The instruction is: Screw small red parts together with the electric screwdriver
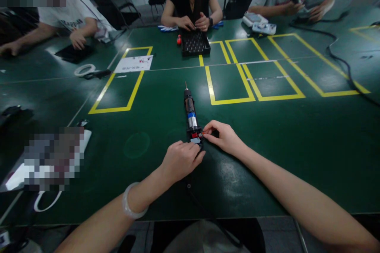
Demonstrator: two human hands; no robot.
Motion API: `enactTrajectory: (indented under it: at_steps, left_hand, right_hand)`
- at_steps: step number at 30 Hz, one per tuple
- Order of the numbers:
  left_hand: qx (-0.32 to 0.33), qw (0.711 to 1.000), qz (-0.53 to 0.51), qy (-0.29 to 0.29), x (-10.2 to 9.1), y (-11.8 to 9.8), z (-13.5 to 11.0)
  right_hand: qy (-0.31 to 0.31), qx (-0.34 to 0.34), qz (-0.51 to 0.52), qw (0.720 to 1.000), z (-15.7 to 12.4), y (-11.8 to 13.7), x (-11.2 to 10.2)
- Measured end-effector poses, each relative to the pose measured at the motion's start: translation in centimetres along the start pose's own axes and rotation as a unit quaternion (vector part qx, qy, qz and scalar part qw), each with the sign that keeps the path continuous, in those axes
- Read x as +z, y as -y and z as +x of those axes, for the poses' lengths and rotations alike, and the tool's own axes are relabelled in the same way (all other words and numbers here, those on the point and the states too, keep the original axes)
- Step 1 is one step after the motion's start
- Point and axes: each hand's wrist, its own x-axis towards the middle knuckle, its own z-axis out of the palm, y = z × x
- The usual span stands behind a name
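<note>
An electric screwdriver (191, 116) with its inside exposed lies on the green table, bit pointing away from me. A blue and silver motor shows in its middle, with red and grey parts near its rear end. My left hand (181, 160) is closed around that rear end, its fingertips partly hidden behind the knuckles. From the right, my right hand (221, 136) pinches at a small orange-red piece, perhaps a wire, beside the red part. A dark cable (204, 209) runs from below my left hand toward the table's front edge.
Across the table (166, 126), three people sit; the middle one works over a black tray (196, 50) of small parts. Yellow tape rectangles (233, 102) mark the surface. A white paper (134, 64), a tape roll (84, 70) and a white bag-like item (86, 142) lie left. A black cable (341, 53) crosses at right.
</note>
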Motion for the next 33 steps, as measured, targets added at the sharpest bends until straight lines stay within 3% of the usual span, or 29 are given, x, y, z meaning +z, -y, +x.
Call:
enactTrajectory:
  at_steps: [4,9,11,16,24,29,33]
  left_hand:
    - [-0.034,0.997,-0.071,0.014,-0.5,0.4,-0.3]
    - [-0.123,0.981,-0.137,-0.067,-1.3,1.9,1.0]
    - [-0.109,0.984,-0.120,-0.074,-1.0,2.6,2.2]
    - [-0.062,0.996,-0.067,0.001,0.7,3.0,4.1]
    - [-0.068,0.997,-0.043,0.012,0.2,3.8,3.2]
    - [-0.109,0.993,-0.027,0.037,-0.8,6.5,1.8]
    - [-0.150,0.987,0.003,0.063,-1.6,10.9,0.1]
  right_hand:
    - [0.002,-0.002,-0.022,1.000,0.0,-0.2,0.0]
    - [0.021,-0.028,-0.033,0.999,-0.1,0.3,0.0]
    - [0.027,-0.040,-0.035,0.998,-0.1,0.4,0.1]
    - [0.036,-0.052,-0.031,0.997,-0.1,0.3,0.0]
    - [0.006,-0.066,-0.012,0.998,-0.1,0.0,-0.2]
    - [0.007,-0.066,-0.008,0.998,-0.2,0.1,-0.5]
    - [-0.003,-0.066,-0.003,0.998,-0.2,0.2,-0.5]
